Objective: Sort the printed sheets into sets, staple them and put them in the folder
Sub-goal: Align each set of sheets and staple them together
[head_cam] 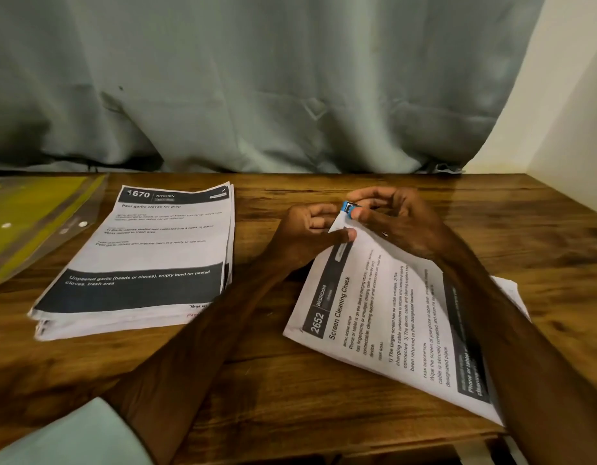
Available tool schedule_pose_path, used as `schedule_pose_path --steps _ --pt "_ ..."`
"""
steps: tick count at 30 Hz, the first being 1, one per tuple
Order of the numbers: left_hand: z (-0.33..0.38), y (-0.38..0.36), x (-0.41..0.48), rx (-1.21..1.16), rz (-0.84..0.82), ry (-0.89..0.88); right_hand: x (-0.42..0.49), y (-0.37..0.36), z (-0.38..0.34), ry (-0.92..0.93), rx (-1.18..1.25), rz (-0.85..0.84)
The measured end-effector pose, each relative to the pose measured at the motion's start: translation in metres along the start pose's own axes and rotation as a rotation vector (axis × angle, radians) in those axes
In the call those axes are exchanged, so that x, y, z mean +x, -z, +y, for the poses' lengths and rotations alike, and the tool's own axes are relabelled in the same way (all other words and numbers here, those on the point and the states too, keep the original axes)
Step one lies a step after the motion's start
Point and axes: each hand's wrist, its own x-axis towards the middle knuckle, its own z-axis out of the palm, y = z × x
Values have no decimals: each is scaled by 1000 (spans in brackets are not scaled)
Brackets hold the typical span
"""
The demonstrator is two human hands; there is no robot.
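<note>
A set of printed sheets headed "2652 Screen Cleaning Check" lies at the right of the wooden table, its far corner lifted. My left hand pinches that raised corner between thumb and fingers. My right hand grips a small blue stapler whose jaws sit over the same corner. A stack of printed sheets headed "1670 Kitchen" lies flat at the left. A clear plastic folder with yellow contents lies at the far left edge.
The wooden table runs to a grey curtain at the back and a cream wall at the right. A pale sleeve shows at the lower left.
</note>
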Motion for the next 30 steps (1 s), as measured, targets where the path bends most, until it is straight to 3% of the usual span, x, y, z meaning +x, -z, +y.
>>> schedule_pose_path --steps 3,9,15,20,24,30 --pt "-2 5 -1 53 61 -19 -1 8 -1 -36 132 107" --pt "-2 4 -5 108 137 10 2 16 8 -46 -26 308" --pt "1 6 -8 157 175 35 2 20 20 -92 -183 342" --pt "2 12 -9 193 99 37 -1 33 38 -216 -431 304" --pt "-1 11 -10 231 158 41 -12 51 46 -265 -676 372" --pt "-5 11 -10 179 288 117 -15 64 62 -382 -761 393"
